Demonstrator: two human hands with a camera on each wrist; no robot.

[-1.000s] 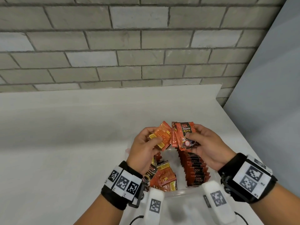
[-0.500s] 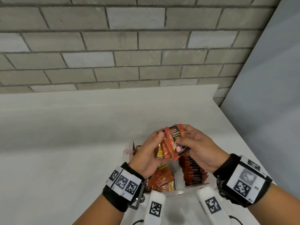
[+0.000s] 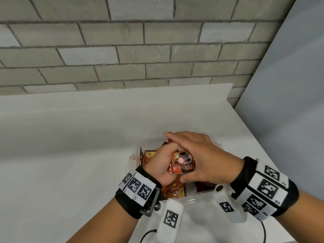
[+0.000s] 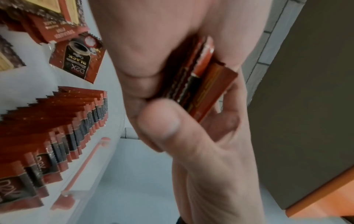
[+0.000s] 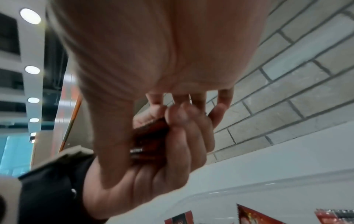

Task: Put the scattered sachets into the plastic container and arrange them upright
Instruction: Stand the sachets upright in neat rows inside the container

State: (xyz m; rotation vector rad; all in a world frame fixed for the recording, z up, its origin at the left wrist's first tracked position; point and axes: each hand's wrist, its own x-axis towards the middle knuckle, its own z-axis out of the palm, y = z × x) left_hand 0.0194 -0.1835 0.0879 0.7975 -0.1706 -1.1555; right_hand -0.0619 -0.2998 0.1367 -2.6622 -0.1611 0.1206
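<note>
The left hand (image 3: 160, 163) is held over the plastic container (image 3: 140, 143), its fingers curled round a small bundle of sachets (image 3: 182, 163) that is gripped between thumb and fingers. In the left wrist view the bundle (image 4: 199, 84) is seen edge-on, with several sachets pressed together. The right hand (image 3: 201, 155) is laid over the bundle from the right, palm down, with the fingers stretched across the top and the thumb tucked under the lower edge, so the same bundle is held by both hands. Loose sachets (image 3: 173, 192) are seen lying flat in the left part of the container, and an upright row of sachets (image 4: 57, 125) stands in the right part. The container rests on the white tabletop (image 3: 70, 155) near its right edge. Most of the container and the row is hidden by the hands in the head view; the number of sachets held cannot be told.
</note>
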